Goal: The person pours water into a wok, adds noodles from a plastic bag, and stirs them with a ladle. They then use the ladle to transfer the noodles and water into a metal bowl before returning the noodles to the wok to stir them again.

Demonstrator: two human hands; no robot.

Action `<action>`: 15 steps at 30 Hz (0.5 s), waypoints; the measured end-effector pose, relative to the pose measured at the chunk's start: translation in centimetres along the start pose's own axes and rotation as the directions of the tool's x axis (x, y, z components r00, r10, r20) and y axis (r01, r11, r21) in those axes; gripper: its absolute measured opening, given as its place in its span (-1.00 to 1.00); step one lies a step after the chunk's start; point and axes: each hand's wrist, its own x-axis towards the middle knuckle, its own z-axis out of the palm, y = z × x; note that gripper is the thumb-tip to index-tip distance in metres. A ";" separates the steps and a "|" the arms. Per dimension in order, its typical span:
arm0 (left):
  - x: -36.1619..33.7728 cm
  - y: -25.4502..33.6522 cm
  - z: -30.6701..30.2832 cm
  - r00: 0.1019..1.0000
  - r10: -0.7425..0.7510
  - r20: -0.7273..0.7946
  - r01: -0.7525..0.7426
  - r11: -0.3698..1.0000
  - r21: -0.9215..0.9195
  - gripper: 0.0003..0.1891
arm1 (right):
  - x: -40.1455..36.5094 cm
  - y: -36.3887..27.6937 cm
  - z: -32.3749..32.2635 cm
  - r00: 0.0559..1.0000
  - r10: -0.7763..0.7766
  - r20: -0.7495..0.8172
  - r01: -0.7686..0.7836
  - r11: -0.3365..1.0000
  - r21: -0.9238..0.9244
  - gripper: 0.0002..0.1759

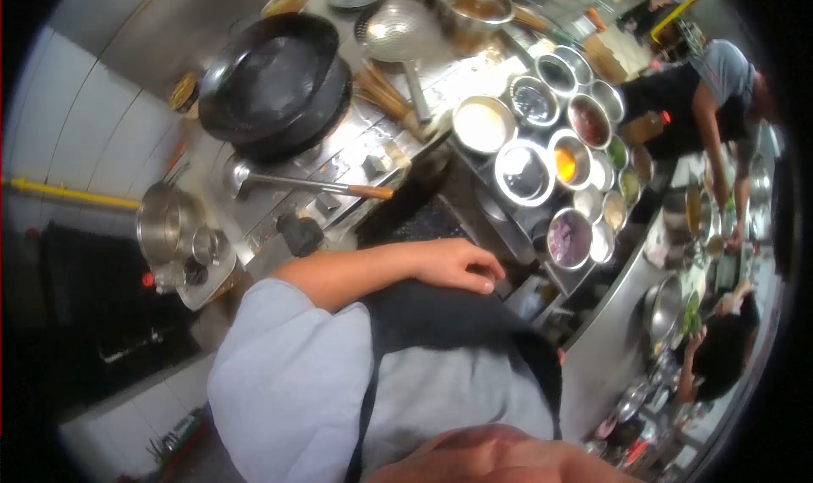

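My left hand (461, 265) lies palm down in front of my black apron (440, 313), its fingers loosely bent and the thumb apart from them, with nothing visible in it. The bare forearm crosses from the left, out of a grey sleeve. A ladle (313, 185) with a wooden handle rests on the stove ahead of it, below a black wok (275, 76). To the hand's right, metal bowls hold ingredients, among them a purple one (570, 238), an orange one (572, 159) and a white one (483, 124). My right hand does not show.
A perforated skimmer (396, 30) and a metal pot (474, 6) stand at the back. Stacked pans (163, 223) are at the left. A steel counter (605, 322) runs along the right, where one person (720, 102) leans over bowls and another person's hand (694, 343) is near greens.
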 end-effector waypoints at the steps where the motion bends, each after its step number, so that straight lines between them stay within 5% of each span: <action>1: 0.1 0.1 0.0 1.000 0.008 0.027 -0.008 1.000 0.003 -0.52 | 0.1 -0.5 -0.9 0.998 0.041 -0.047 -0.038 0.997 0.070 -0.84; 4: 0.1 0.9 -0.1 0.996 -0.006 0.094 0.011 0.999 -0.052 -0.52 | 0.2 -0.4 -0.8 0.994 -0.036 -0.103 0.036 0.999 0.002 -0.89; 7: 0.7 1.9 -0.3 0.991 -0.082 0.104 0.083 0.997 -0.004 -0.53 | 0.0 -1.0 -1.8 0.997 0.082 0.002 -0.082 0.997 -0.009 -0.63; 8: 0.8 2.3 -0.1 0.987 -0.118 0.104 0.125 0.990 -0.066 -0.52 | 0.1 -1.3 -2.7 0.994 0.107 -0.039 -0.106 0.994 0.022 -0.90; 12: 1.2 3.8 0.3 0.978 -0.164 0.130 0.179 0.977 -0.114 -0.55 | -1.0 -0.6 -2.0 0.981 0.190 -0.049 -0.189 0.982 0.025 -0.89; 15: 1.3 3.6 0.5 0.967 -0.209 0.146 0.229 0.964 -0.138 -0.55 | -0.7 -0.6 -1.6 0.972 0.202 0.116 -0.203 0.979 -0.005 -0.86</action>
